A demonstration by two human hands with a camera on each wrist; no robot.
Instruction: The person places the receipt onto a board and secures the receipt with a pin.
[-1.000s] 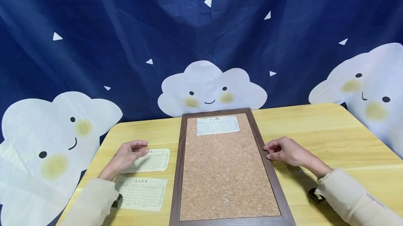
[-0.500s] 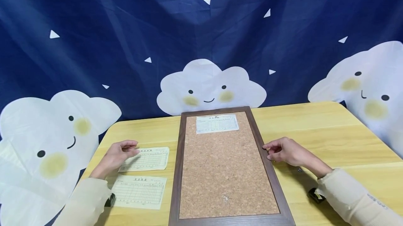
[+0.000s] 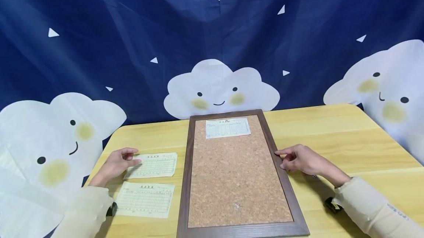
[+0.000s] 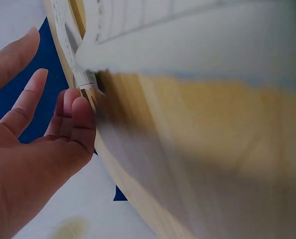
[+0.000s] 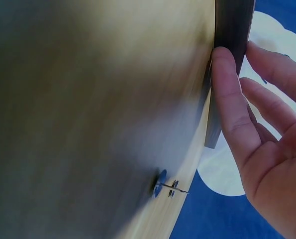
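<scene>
In the head view, a probably stiff corkboard (image 3: 236, 171) is seen on the worktop (image 3: 324, 127) beside likely flimsy paper slips (image 3: 155, 166). At the left wrist, the left hand (image 4: 41, 162) is held loosely apart; at the right, the frame (image 5: 233, 25), best gripped by its sides, is touched by the right hand (image 5: 279, 162), its fingers parted.

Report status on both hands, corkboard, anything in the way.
Left hand empty, at left end of upper loose slip. Right hand touching corkboard edge. Another slip near its top. Tack on table by right hand.

A tabletop spot, room type unclear: wood-grain table (image 3: 334, 138) before navy cloth (image 3: 185, 20) with smiling clouds (image 3: 215, 77).
</scene>
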